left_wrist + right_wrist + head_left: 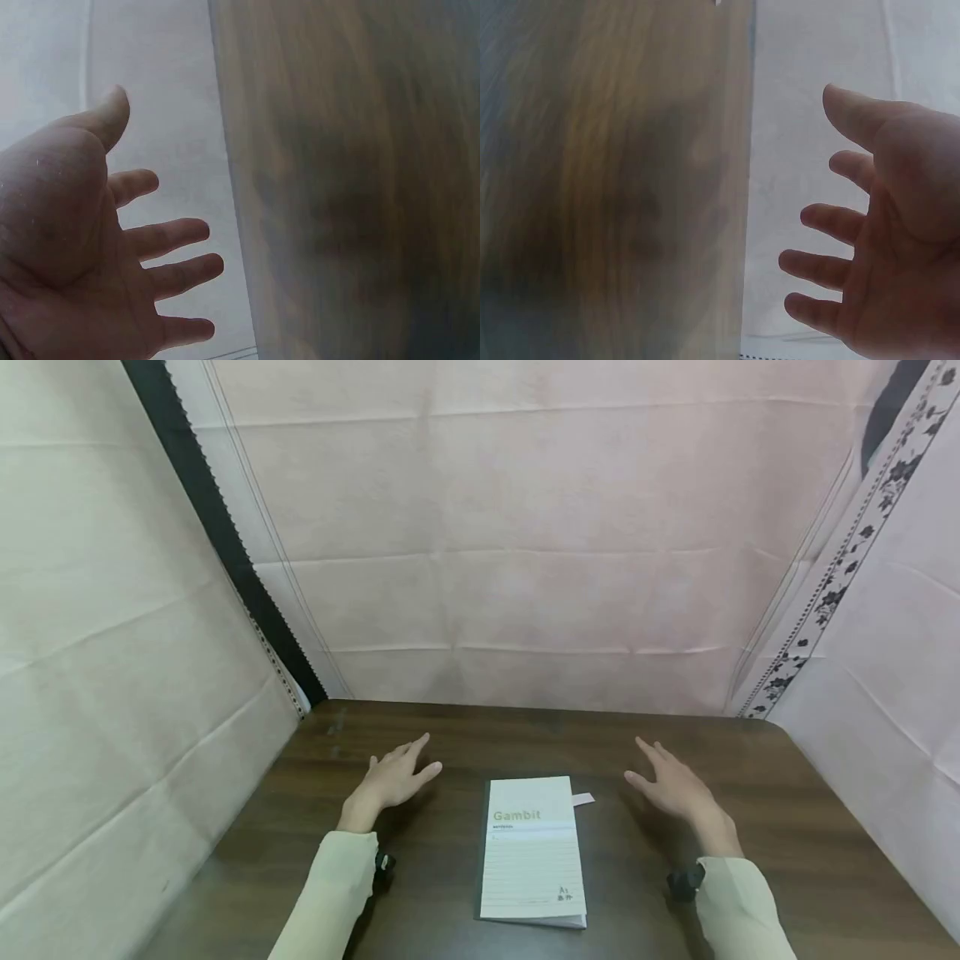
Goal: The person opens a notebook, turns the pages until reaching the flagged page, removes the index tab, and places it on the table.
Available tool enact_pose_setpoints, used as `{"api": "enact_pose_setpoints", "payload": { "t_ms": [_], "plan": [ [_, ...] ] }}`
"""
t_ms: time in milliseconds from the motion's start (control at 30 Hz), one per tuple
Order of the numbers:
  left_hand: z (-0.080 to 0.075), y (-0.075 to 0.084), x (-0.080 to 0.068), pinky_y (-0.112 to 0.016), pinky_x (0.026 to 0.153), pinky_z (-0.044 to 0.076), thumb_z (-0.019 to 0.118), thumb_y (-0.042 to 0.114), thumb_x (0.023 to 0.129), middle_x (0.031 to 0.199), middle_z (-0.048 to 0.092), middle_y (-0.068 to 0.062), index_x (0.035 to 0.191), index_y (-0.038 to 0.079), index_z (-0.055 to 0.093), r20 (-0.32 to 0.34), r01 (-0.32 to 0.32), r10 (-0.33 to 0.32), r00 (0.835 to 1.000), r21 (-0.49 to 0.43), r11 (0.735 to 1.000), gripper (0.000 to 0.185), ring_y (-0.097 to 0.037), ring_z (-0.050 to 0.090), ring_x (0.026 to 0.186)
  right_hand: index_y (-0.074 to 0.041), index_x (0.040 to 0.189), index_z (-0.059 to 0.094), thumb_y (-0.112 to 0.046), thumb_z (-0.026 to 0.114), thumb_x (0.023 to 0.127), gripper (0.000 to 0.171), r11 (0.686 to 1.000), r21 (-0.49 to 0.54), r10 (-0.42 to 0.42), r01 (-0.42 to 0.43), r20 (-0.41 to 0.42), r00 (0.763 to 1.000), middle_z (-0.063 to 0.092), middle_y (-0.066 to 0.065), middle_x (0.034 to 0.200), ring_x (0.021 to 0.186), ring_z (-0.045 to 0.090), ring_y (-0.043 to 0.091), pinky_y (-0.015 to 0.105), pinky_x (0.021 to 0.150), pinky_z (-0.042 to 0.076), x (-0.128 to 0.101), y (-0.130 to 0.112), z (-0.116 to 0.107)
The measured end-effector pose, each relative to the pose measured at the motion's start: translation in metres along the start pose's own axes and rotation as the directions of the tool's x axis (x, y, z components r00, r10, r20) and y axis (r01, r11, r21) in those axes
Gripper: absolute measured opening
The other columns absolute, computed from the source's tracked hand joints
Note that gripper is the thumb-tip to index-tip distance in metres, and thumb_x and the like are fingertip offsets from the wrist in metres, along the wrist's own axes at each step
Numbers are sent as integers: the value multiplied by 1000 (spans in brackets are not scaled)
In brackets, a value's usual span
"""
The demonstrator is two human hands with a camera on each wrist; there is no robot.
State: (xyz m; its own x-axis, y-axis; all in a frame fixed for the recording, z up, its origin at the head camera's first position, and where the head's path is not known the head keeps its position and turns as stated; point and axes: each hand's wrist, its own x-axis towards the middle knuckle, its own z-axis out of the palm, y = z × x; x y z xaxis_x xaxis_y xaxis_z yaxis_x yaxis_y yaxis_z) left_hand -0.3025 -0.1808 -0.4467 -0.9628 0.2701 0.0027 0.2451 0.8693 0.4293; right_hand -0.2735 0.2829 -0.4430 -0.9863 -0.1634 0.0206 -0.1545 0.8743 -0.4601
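A notebook [531, 860] with a pale cover lies on the brown table, the word "Gambit" printed near its top. From under its upper right edge sticks a small pale tab [582, 799]. To the left of it my left hand [392, 779] hovers above the tabletop, fingers spread and holding nothing. On the other side my right hand [672, 785] is held over the table in much the same way, also with nothing in it. Both wrist views show the palms, with the left fingers [176, 277] and the right fingers [821, 270] extended and apart.
The wooden table [277, 843] is bordered by hanging white cloth: a back sheet [540, 560], a left sheet [112, 652] and a right sheet [892, 693]. A dark strip [225, 527] runs down the left corner, and a floral band [847, 560] down the right.
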Motion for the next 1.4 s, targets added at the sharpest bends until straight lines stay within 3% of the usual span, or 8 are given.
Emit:
{"api": "enact_pose_setpoints", "payload": {
  "t_ms": [167, 367, 567, 900, 1167, 1400],
  "plan": [
    [6, 16, 0, -71, 111, 11, 49, 54, 101, 157, 35, -18, 159, 14, 27, -13, -34, 33, 999, -32, 999, 73, -42, 32, 144, -3, 157, 23, -49, 52, 102, 78, 992, 129, -15, 14, 8, 1000, 24, 31, 158, 141, 24, 54, 73, 104, 24, -4, -5, 1],
    [8, 33, 8, -68, 112, 14, 54, 46, 101, 156, 38, -17, 158, 14, 29, -15, -65, 64, 998, -65, 996, 70, -40, 34, 143, -6, 156, 28, -48, 49, 103, 70, 974, 225, 31, -35, 18, 999, 32, 29, 155, 137, 37, 51, 72, 100, 33, -6, -20, -2],
    [14, 42, 9, -66, 112, 18, 56, 42, 101, 154, 41, -18, 157, 14, 32, 11, -102, 103, 995, -67, 993, 66, -41, 37, 141, -4, 149, 41, -43, 50, 104, 60, 972, 231, 35, -31, -15, 999, 46, 27, 146, 131, 46, 48, 67, 98, 39, -5, -30, 5],
    [19, 54, 4, -62, 109, 31, 60, 39, 100, 151, 45, -17, 155, 15, 36, 31, -106, 109, 994, -87, 991, 65, -39, 42, 138, -5, 143, 51, -40, 54, 102, 53, 973, 227, 43, -46, 16, 999, 51, 24, 143, 129, 49, 46, 66, 98, 40, 2, -44, 19],
    [27, 66, 6, -61, 104, 38, 61, 40, 99, 141, 56, -15, 154, 17, 38, 57, -110, 115, 992, -87, 990, 63, -34, 52, 130, -4, 136, 57, -36, 60, 100, 48, 964, 253, 71, -83, 58, 996, 63, 20, 126, 100, 67, 32, 59, 90, 49, 8, -51, 28],
    [32, 68, 9, -56, 92, 47, 62, 38, 99, 128, 64, -14, 150, 17, 45, 87, -125, 139, 986, -149, 981, 58, -30, 62, 113, -3, 121, 66, -31, 66, 97, 36, 958, 279, 45, -74, 109, 993, 69, 11, 105, 81, 64, 22, 45, 75, 54, 13, -65, 41]
  ]
}}
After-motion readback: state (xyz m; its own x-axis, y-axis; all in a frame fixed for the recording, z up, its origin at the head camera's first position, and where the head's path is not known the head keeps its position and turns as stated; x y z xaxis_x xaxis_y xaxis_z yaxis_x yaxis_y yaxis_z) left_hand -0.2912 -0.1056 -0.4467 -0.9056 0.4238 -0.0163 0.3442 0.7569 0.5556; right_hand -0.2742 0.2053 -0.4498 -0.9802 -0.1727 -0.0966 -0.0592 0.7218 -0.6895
